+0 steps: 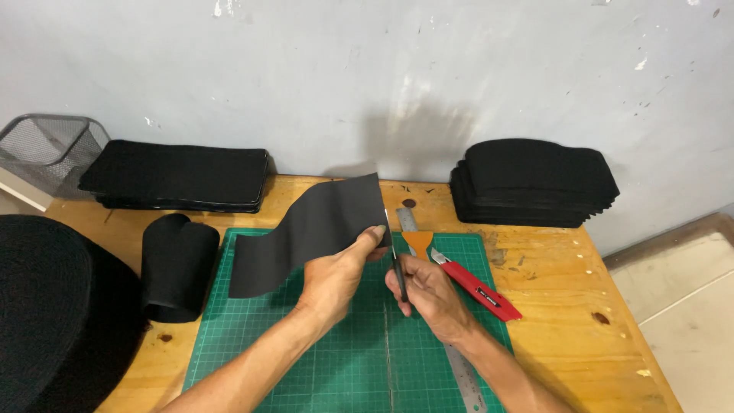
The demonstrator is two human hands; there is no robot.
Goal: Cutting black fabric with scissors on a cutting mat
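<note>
My left hand [336, 271] pinches the right edge of a black foam sheet [306, 229] and holds it raised above the green cutting mat [306, 359]. The sheet curves down to the mat on its left end. My right hand [428, 291] grips a thin dark strip [398, 271], held upright just below the sheet's right edge. Whether the strip is a blade or a trimmed sliver of the sheet I cannot tell. Both hands are close together over the mat's upper middle.
A red-handled utility knife [478, 291] and a steel ruler [462, 367] lie on the mat at right. Stacks of black cut pieces sit at back left [176, 176] and back right [535, 183]. A black roll [176, 268] and a wire mesh basket [50, 149] stand left.
</note>
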